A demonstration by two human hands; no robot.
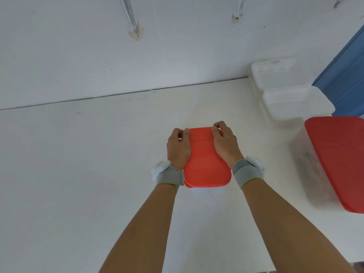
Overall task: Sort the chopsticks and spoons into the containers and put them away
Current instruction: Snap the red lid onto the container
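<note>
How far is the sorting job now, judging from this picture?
No loose chopsticks or spoons show on the table. The large red-lidded container at right is closed. Both hands, left hand and right hand, grip the small red lid. Putting away remains.

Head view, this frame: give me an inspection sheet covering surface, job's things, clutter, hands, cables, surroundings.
Surface: white table, pushed against a white wall.
Job's things: small red-lidded container at centre, lid on; larger red-lidded container at right, clear walls, contents blurred. No loose chopsticks or spoons seen.
Clutter: two white foam boxes, closed, at the table's far right.
Hands: left hand and right hand grip the small container's sides, thumbs on the lid; grey wrist straps carry white devices.
Cables: nothing seen.
Surroundings: white wall with two metal rods fixed into it; blue panel at right.
</note>
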